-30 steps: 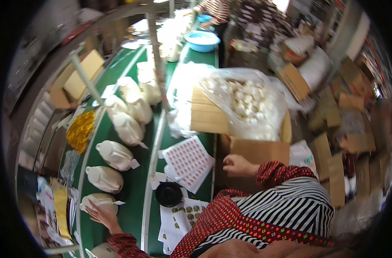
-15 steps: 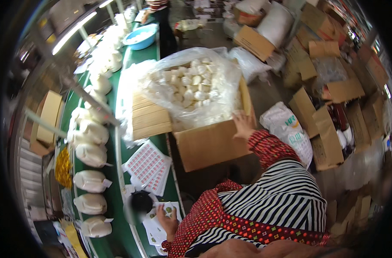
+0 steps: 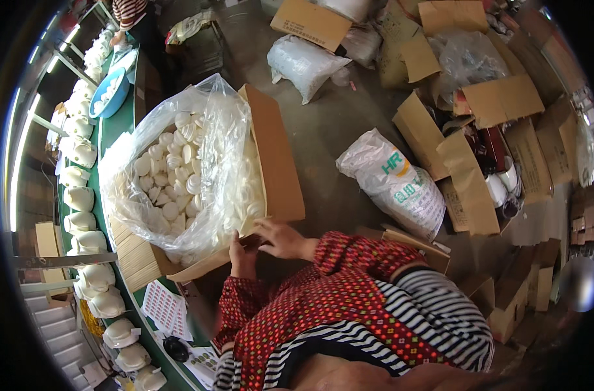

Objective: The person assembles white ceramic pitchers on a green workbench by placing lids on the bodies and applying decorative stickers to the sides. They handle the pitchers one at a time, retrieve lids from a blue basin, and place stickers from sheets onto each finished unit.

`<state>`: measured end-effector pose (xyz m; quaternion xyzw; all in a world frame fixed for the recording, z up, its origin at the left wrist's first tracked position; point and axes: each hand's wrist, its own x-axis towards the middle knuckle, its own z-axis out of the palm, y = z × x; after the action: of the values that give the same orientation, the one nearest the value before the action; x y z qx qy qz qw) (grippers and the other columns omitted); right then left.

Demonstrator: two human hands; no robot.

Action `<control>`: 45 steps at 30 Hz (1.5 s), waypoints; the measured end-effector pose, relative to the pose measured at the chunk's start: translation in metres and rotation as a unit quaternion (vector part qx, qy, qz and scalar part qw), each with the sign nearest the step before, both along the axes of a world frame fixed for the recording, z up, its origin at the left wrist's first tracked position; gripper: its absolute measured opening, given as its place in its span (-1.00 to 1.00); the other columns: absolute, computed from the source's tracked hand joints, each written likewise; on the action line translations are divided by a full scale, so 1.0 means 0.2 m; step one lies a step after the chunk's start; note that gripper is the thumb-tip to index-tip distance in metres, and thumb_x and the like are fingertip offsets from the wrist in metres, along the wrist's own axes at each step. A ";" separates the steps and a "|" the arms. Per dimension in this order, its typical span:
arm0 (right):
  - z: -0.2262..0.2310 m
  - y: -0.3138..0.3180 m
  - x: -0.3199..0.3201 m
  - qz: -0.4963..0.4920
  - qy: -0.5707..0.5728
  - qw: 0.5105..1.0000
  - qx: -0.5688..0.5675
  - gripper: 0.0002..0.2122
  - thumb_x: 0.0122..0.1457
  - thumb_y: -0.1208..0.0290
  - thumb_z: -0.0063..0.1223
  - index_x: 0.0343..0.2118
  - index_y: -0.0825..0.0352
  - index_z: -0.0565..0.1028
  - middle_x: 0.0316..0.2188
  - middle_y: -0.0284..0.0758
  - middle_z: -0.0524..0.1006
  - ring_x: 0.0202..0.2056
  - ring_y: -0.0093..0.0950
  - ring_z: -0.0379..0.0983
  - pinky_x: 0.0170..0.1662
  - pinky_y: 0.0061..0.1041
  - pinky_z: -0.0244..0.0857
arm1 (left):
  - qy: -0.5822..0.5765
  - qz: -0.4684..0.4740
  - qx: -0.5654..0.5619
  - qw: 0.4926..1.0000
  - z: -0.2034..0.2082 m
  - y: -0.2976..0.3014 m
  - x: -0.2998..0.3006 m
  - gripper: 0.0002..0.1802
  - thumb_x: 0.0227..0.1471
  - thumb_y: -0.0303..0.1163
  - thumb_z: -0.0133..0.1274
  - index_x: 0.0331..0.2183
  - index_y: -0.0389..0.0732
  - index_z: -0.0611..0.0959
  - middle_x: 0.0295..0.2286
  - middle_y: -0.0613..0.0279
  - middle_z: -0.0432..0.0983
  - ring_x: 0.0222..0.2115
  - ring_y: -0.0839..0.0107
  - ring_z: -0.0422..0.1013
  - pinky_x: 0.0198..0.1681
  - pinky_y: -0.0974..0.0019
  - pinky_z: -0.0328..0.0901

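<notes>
A large open cardboard box point(image 3: 274, 163) stands tilted beside and against the green conveyor. Clear plastic lining point(image 3: 222, 104) spills over its rim, with many white rounded plastic parts point(image 3: 173, 173) inside. My left hand point(image 3: 243, 259) is at the near rim, a fingertip reaching up over the edge; its other fingers are mostly hidden. Close beside it, my right hand point(image 3: 285, 241) grips the box's near right corner, fingers bent over the cardboard. The two hands are a small gap apart.
A row of white appliance-like bodies point(image 3: 88, 244) lines the green conveyor point(image 3: 111, 124), with a blue basin point(image 3: 111, 94) farther along. Sticker sheets point(image 3: 166, 306) lie near its close end. A white sack point(image 3: 394, 186) and opened cartons point(image 3: 469, 176) occupy the floor at right. Another person point(image 3: 130, 16) stands far left.
My left hand has left the papers on the conveyor for the box rim. My right hand has shifted to the near corner. The box appears turned, and the view has swung right.
</notes>
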<state>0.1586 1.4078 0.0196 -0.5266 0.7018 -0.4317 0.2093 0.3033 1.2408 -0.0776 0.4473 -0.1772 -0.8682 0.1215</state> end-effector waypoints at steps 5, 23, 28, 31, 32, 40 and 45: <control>-0.10 0.17 -0.54 -0.152 -0.190 0.937 0.251 0.02 0.21 -0.12 0.24 0.39 0.64 -0.04 0.35 0.27 0.14 0.40 0.04 0.08 0.43 -0.19 0.04 | -0.085 0.063 0.044 0.993 -0.05 0.02 -0.21 -0.50 0.17 -0.29 -0.05 0.07 -0.38 0.53 0.00 -0.15 0.54 -0.01 -0.08 0.50 0.07 -0.21 0.47; -0.43 -0.99 -2.15 0.314 -0.110 0.810 0.483 -0.17 0.19 -0.33 0.12 0.01 0.61 0.56 -0.02 0.17 0.60 -0.01 -0.05 0.56 0.08 -0.22 0.41 | -0.214 0.162 0.112 0.957 -0.13 0.03 -0.09 -0.49 0.11 -0.41 -0.04 0.10 -0.36 0.50 -0.05 -0.15 0.58 0.00 -0.09 0.51 -0.02 -0.30 0.48; -0.24 -1.66 -2.88 0.378 -0.005 0.806 0.455 -0.62 0.22 0.08 0.22 -0.25 0.39 0.69 -0.38 -0.22 0.69 -0.35 -0.38 0.61 -0.23 -0.32 0.49 | -0.271 0.245 0.114 0.924 -0.10 0.18 -0.14 -0.47 0.18 -0.38 0.05 0.16 -0.33 0.43 -0.05 -0.11 0.55 -0.03 -0.10 0.51 -0.13 -0.27 0.52; -0.13 -2.37 -3.17 0.228 -0.234 0.853 0.406 -0.80 0.30 0.28 0.17 -0.27 0.33 0.62 -0.44 -0.35 0.63 -0.48 -0.55 0.55 -0.40 -0.52 0.43 | -0.331 0.341 0.101 0.874 -0.08 0.18 -0.28 -0.46 0.19 -0.35 0.05 0.17 -0.31 0.41 -0.04 -0.11 0.54 -0.04 -0.11 0.51 -0.13 -0.27 0.52; -0.05 -2.67 -3.20 0.226 -0.232 0.861 0.392 -0.80 0.33 0.26 0.15 -0.28 0.31 0.60 -0.44 -0.36 0.61 -0.51 -0.57 0.53 -0.44 -0.55 0.40 | -0.360 0.387 0.096 0.843 -0.08 0.20 -0.34 -0.45 0.19 -0.34 0.05 0.17 -0.31 0.41 -0.03 -0.11 0.53 -0.04 -0.11 0.51 -0.14 -0.27 0.52; -0.15 -5.16 -3.02 0.142 -0.340 0.903 0.223 -0.33 0.17 -0.29 0.20 0.05 0.28 0.47 -0.22 -0.27 0.50 -0.39 -0.41 0.46 -0.34 -0.44 0.40 | -0.536 0.625 0.125 0.553 0.11 0.13 -1.33 -0.42 0.23 -0.26 0.05 0.20 -0.26 0.37 0.00 -0.11 0.50 -0.06 -0.12 0.51 -0.15 -0.25 0.53; -0.35 -6.01 -2.82 0.064 -0.524 0.815 0.239 -0.23 0.14 -0.28 0.21 0.33 0.04 0.31 0.27 -0.27 0.30 0.06 -0.13 0.34 0.04 -0.07 0.36 | -0.438 0.674 0.239 0.545 0.12 -0.02 -2.20 -0.40 0.25 -0.21 0.06 0.22 -0.24 0.34 0.02 -0.10 0.48 -0.07 -0.13 0.51 -0.15 -0.24 0.53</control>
<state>-0.4048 0.2060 -0.0496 -0.1973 0.5317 -0.4467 0.6920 -0.1363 1.2361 -0.0528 0.7723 0.3588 -0.2378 0.4671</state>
